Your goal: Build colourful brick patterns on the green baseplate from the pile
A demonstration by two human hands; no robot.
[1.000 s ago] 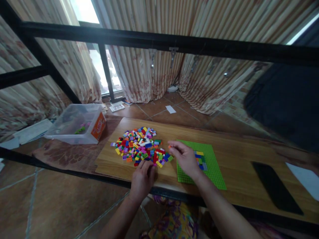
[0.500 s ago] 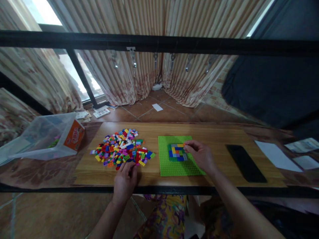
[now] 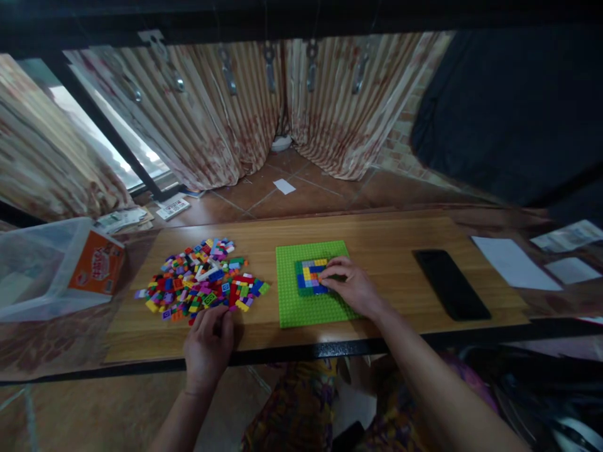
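Observation:
My right hand (image 3: 351, 285) is closed in a pinch over the square of bricks, with what looks like a small orange toy brick (image 3: 321, 277) at its fingertips. Beneath it, the green baseplate (image 3: 289, 311) bears a block of blue, green, yellow and grey toy bricks (image 3: 306, 274), its right side partly hidden by my fingers. At the near edge of a loose pile of coloured toy bricks (image 3: 198, 273) rests my left hand (image 3: 210, 339), fingers curled. Whatever those fingers hold, if anything, is hidden.
All this lies on a wooden board (image 3: 257, 238). A black phone-like slab (image 3: 451, 284) lies at the right, beside white paper (image 3: 513, 262). On the left stands a clear plastic box (image 3: 42, 270) with an orange label. A dark bar runs along the near edge.
The view has tilted down and shifted right, so everything sits differently in the picture. My right hand has moved slightly from the block's upper right edge toward its middle. My left hand stays by the pile.

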